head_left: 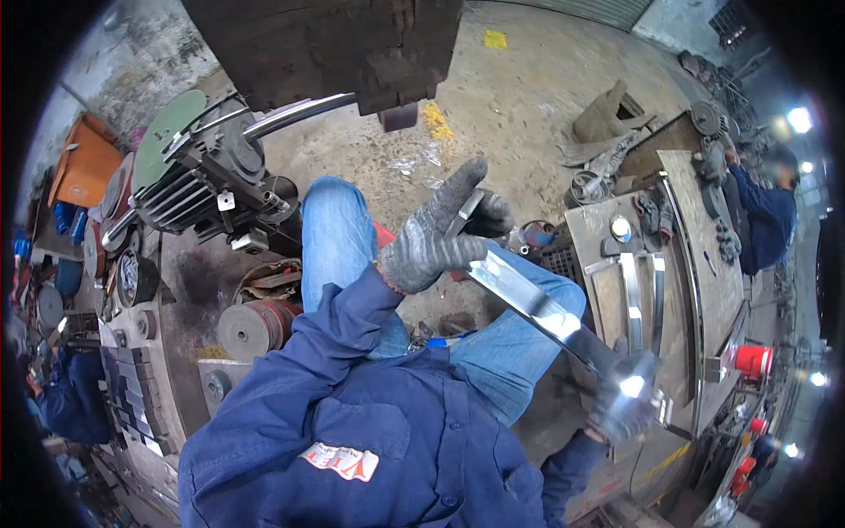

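A long, shiny flat metal bar (pixel 532 304) slants across my lap, from in front of me down toward my right side. My left hand (pixel 427 242), in a grey knit glove, is closed around its far end, index finger stretched out. A small metal end piece (pixel 469 207) shows between the fingers; I cannot tell whether it belongs to the bar. The bar's near end is in my gloved right hand (pixel 627 400), low at the right. Bright glare hides part of that hand.
A motor (pixel 189 189) with a green disc (pixel 172 136) stands at the left, near stacked abrasive wheels (pixel 251 330). On the right, a bench (pixel 656 370) bears similar metal bars (pixel 631 299) and gloves (pixel 653 216). A dark block (pixel 326 53) overhangs ahead. A co-worker (pixel 761 211) is at far right.
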The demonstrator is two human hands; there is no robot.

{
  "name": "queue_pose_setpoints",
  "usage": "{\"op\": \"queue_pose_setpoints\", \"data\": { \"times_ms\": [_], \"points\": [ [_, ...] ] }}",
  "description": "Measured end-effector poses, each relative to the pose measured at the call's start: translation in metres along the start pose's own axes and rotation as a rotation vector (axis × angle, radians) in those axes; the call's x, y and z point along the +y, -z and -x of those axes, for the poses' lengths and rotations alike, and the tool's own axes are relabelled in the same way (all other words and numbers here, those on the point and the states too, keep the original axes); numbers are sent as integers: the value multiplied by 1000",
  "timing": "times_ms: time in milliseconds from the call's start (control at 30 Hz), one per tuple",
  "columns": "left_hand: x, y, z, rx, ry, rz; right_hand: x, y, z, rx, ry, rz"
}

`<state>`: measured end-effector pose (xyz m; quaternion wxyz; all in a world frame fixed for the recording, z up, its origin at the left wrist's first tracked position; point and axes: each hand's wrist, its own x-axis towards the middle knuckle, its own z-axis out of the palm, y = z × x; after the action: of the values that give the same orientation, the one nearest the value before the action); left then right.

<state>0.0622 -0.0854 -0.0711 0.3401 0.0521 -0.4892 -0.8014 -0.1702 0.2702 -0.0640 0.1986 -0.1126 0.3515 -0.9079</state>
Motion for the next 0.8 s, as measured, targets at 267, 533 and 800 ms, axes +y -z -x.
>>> {"op": "queue_pose_setpoints", "data": {
  "times_ms": [267, 533, 800],
  "points": [
    [16, -9, 5, -225, -96, -496, 42, 104, -21, 111, -139, -678],
    [0, -8, 12, -212, -10, -358, 23, 70, -17, 399, 37, -59],
    [-22, -16, 9, 36, 189, 495, 21, 0, -13, 731, -154, -128]
  ]
}}
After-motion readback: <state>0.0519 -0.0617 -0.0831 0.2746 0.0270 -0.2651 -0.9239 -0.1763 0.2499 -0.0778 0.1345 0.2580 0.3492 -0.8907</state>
